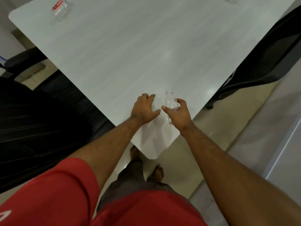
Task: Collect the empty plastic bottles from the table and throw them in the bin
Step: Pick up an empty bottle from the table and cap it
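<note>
Your right hand (180,114) curls loosely around a clear bottle (171,103) near the table's (114,54) near corner, fingers not yet closed, while your left hand (143,110) rests spread beside it.

Red label on far bottle (60,9): text unreadable.

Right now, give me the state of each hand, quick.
Left hand: open, fingers spread, holding nothing, over the table.
Right hand: curled around the small clear bottle; whether the grip has closed cannot be told.
</note>
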Available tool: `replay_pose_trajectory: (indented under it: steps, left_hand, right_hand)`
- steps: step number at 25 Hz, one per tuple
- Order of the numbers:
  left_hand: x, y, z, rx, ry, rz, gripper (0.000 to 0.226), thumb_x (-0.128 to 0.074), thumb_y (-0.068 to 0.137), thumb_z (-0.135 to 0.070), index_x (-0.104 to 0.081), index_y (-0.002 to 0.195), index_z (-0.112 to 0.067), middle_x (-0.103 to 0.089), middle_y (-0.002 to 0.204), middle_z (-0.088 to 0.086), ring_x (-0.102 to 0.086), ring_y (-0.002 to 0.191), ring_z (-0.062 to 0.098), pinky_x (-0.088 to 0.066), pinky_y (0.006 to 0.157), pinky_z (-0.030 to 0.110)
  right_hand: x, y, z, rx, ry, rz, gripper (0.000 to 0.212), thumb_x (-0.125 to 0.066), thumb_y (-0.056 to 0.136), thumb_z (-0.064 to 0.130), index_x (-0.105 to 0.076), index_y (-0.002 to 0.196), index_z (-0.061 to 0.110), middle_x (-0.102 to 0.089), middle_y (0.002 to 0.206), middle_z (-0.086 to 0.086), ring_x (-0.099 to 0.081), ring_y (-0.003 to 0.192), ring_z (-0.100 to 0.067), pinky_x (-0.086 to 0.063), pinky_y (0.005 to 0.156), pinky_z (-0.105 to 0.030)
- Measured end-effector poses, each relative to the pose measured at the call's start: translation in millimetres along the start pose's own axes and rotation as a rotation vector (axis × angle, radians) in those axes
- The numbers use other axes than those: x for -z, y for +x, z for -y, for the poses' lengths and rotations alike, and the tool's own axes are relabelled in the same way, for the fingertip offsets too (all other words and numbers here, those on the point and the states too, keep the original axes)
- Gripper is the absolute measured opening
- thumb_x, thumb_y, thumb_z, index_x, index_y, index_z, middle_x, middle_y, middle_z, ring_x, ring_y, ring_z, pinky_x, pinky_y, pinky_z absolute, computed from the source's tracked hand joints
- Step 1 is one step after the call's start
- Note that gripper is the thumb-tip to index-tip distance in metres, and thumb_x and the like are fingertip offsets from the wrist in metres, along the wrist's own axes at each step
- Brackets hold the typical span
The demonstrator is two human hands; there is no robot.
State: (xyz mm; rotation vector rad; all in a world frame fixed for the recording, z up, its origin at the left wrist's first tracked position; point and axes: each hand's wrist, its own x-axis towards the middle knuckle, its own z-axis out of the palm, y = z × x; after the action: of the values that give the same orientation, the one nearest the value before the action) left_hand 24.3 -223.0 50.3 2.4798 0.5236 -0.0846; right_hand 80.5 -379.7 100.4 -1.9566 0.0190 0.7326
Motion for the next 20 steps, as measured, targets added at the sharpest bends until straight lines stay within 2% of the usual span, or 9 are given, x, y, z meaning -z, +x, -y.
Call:
replay_pose_trajectory:
  steps: [2, 4, 5, 7, 9, 10, 12, 16, 20]
  left_hand:
    - [-4.8, 6.6, -6.9, -0.007, 0.093, 0.048, 0.053, -0.058, 0.09, -0.033, -0.05, 0.138, -0.011, -0.05, 0.129, 0.019, -0.051, 0.116, 0.035, -0.048, 0.094, 0.042]
    - [-6.5, 7.7, -14.7, 0.02, 0.117, 0.069, 0.037, -0.053, 0.096, -0.022, -0.057, 0.13, -0.01, -0.052, 0.124, 0.018, -0.055, 0.11, 0.036, -0.049, 0.091, 0.04]
    - [-6.6, 6.1, -19.0, 0.067, 0.058, 0.048, 0.032, -0.054, 0.095, -0.02, -0.06, 0.125, -0.01, -0.054, 0.122, 0.017, -0.057, 0.108, 0.034, -0.049, 0.09, 0.036]
    - [0.2, -6.1, -31.9, 0.224, -0.264, -0.073, 0.027, -0.064, 0.088, -0.017, -0.068, 0.114, -0.009, -0.062, 0.109, 0.011, -0.061, 0.099, 0.026, -0.048, 0.084, 0.03]
    - [19.1, -24.7, -45.7, 0.403, -0.718, -0.157, 0.022, -0.068, 0.085, -0.012, -0.07, 0.107, -0.007, -0.066, 0.095, 0.007, -0.063, 0.088, 0.021, -0.055, 0.079, 0.035]
    - [31.1, -32.7, -50.3, 0.462, -0.894, -0.155, 0.02, -0.068, 0.086, -0.01, -0.07, 0.106, -0.005, -0.067, 0.094, 0.007, -0.064, 0.087, 0.021, -0.058, 0.079, 0.036]
    - [51.8, -55.5, -53.4, 0.498, -1.077, -0.114, 0.019, -0.064, 0.089, -0.006, -0.07, 0.107, -0.002, -0.067, 0.095, 0.01, -0.065, 0.087, 0.024, -0.06, 0.078, 0.033]
    - [88.7, -105.0, -47.6, 0.474, -1.165, -0.137, 0.021, -0.061, 0.091, -0.005, -0.07, 0.108, 0.003, -0.067, 0.1, 0.015, -0.063, 0.08, 0.022, -0.06, 0.076, 0.031]
    - [109.5, -155.4, -24.9, 0.43, -1.121, -0.136, 0.021, -0.068, 0.09, -0.016, -0.072, 0.1, 0.001, -0.067, 0.091, 0.014, -0.061, 0.074, 0.018, -0.057, 0.067, 0.025]
  right_hand:
    - [7.8, -1.2, -6.3, 0.019, 0.025, 0.009, 0.063, -0.073, 0.074, 0.056, -0.045, 0.124, 0.031, -0.065, 0.101, 0.0, -0.063, 0.086, -0.022, -0.056, 0.075, -0.042]
    - [15.4, -6.7, -11.2, 0.046, 0.004, 0.014, 0.06, -0.071, 0.082, 0.049, -0.044, 0.13, 0.026, -0.063, 0.106, 0.0, -0.063, 0.09, -0.021, -0.057, 0.082, -0.043]
    - [18.4, -10.1, -13.8, 0.052, -0.031, 0.023, 0.059, -0.071, 0.085, 0.044, -0.043, 0.133, 0.024, -0.061, 0.11, 0.0, -0.063, 0.095, -0.021, -0.058, 0.086, -0.043]
    - [24.1, -21.0, -17.9, 0.052, -0.08, 0.056, 0.062, -0.076, 0.085, 0.036, -0.042, 0.135, 0.022, -0.055, 0.116, 0.002, -0.06, 0.102, -0.021, -0.056, 0.09, -0.038]
    - [23.3, -35.3, -16.2, 0.103, -0.122, 0.098, 0.066, -0.079, 0.082, 0.034, -0.041, 0.134, 0.022, -0.053, 0.116, 0.004, -0.06, 0.103, -0.021, -0.056, 0.089, -0.034]
    - [21.1, -39.9, -14.8, 0.141, -0.15, 0.119, 0.067, -0.08, 0.081, 0.034, -0.041, 0.134, 0.021, -0.053, 0.116, 0.004, -0.061, 0.103, -0.021, -0.057, 0.089, -0.034]
    - [15.2, -53.2, -10.9, 0.228, -0.201, 0.165, 0.067, -0.08, 0.08, 0.035, -0.041, 0.132, 0.02, -0.056, 0.117, 0.003, -0.063, 0.102, -0.021, -0.057, 0.087, -0.032]
    - [0.5, -84.9, 2.0, 0.391, -0.314, 0.219, 0.063, -0.08, 0.077, 0.042, -0.046, 0.127, 0.024, -0.068, 0.114, 0.002, -0.068, 0.095, -0.018, -0.056, 0.082, -0.029]
    - [-23.7, -121.5, 7.2, 0.555, -0.521, 0.193, 0.06, -0.076, 0.078, 0.051, -0.057, 0.128, 0.025, -0.072, 0.112, 0.006, -0.068, 0.097, -0.015, -0.053, 0.083, -0.027]
